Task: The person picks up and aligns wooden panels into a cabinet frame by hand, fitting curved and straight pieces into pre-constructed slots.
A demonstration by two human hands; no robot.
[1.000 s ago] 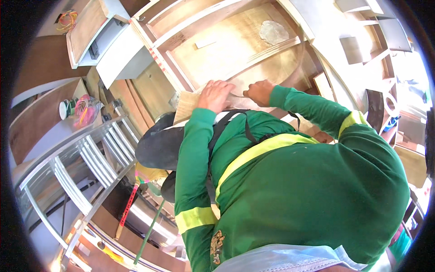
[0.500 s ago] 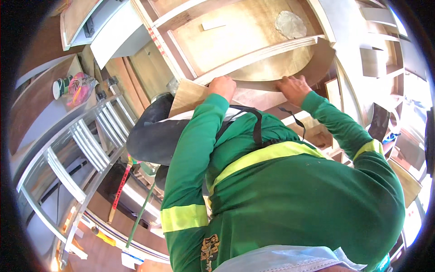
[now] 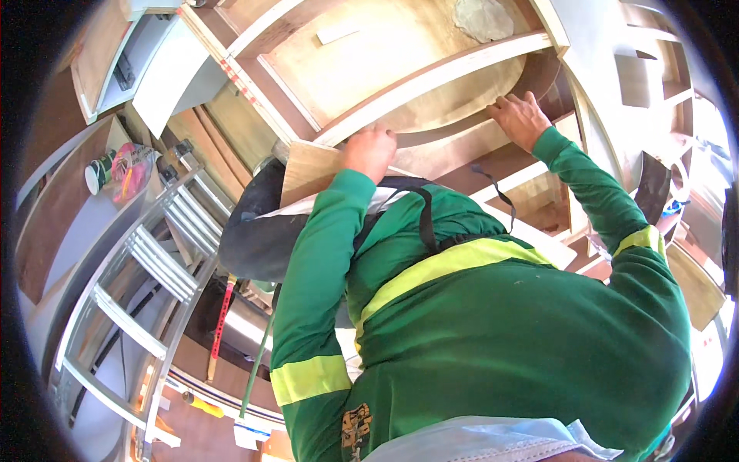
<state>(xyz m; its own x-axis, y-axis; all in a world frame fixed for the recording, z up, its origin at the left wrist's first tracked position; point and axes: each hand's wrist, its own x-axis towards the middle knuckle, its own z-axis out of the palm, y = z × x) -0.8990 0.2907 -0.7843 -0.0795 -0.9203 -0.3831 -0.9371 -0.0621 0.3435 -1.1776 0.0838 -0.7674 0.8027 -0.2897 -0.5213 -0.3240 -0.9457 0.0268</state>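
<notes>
A thin, bendable brown strip (image 3: 541, 78) curves along the rounded opening of a wooden cabinet frame (image 3: 435, 69). My left hand (image 3: 370, 152) is closed in a pinch at the strip's left end, beside the frame's near rail. Farther right, my right hand (image 3: 521, 121) has its fingers curled over the strip's upper edge. The fingertips of both hands are partly hidden. A pale plywood piece (image 3: 309, 171) lies under my left wrist, next to my bent knee (image 3: 258, 242).
An aluminium ladder (image 3: 146, 296) stands at the left, near a bag with pink contents (image 3: 132, 171). A whitish round lump (image 3: 483, 19) and a small wood block (image 3: 337, 32) lie inside the frame. A yellow-handled tool (image 3: 202, 404) lies at lower left. Shelving (image 3: 654, 85) rises at the right.
My right hand has shifted right and up along the strip. The strip's right end now sits lower within the curved opening. My left hand has moved slightly left and down.
</notes>
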